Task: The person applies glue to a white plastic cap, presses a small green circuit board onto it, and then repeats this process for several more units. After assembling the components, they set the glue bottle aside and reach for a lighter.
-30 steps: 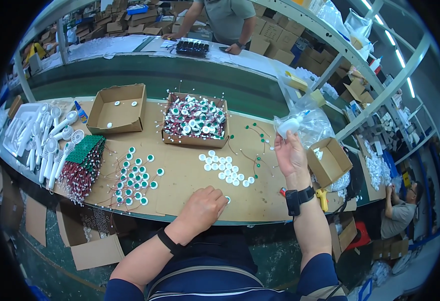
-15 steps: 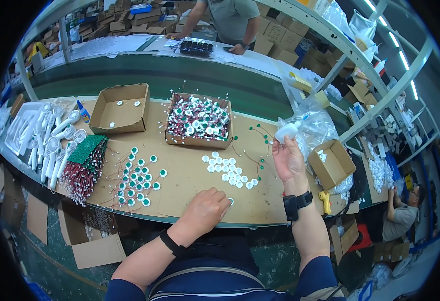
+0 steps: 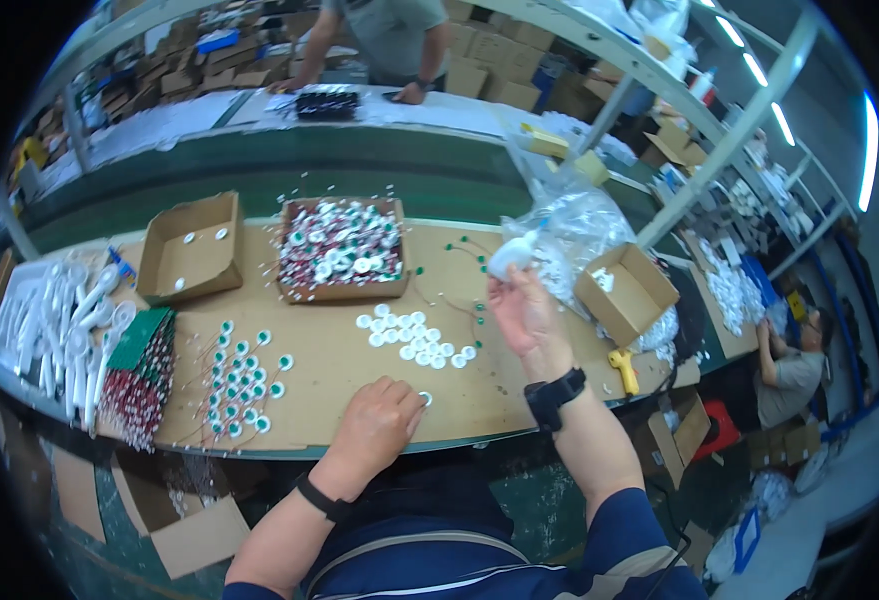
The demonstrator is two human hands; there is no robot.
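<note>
My left hand (image 3: 374,422) is closed near the front edge of the table, its curled fingertips against a small white disc (image 3: 426,398). Held up over the right part of the table, my right hand (image 3: 527,315) grips a white squeeze bottle (image 3: 509,257) with a blue tip. Several white round caps (image 3: 419,335) lie in a cluster beyond my left hand. To the left of it are green-topped white discs (image 3: 249,388) with thin red wires. A few green discs (image 3: 479,308) on red wires lie beside my right hand.
A cardboard box (image 3: 344,293) heaped with wired discs stands behind the caps. Left of it is a shallow box (image 3: 189,285) holding a few discs, then white handheld fans (image 3: 79,330). At right are an open carton (image 3: 649,320) and a yellow glue gun (image 3: 623,372). A person (image 3: 389,45) stands opposite.
The whole view has swung to the right, so the table's things sit further left in the picture. Both hands keep their holds, with the bottle still raised over the table.
</note>
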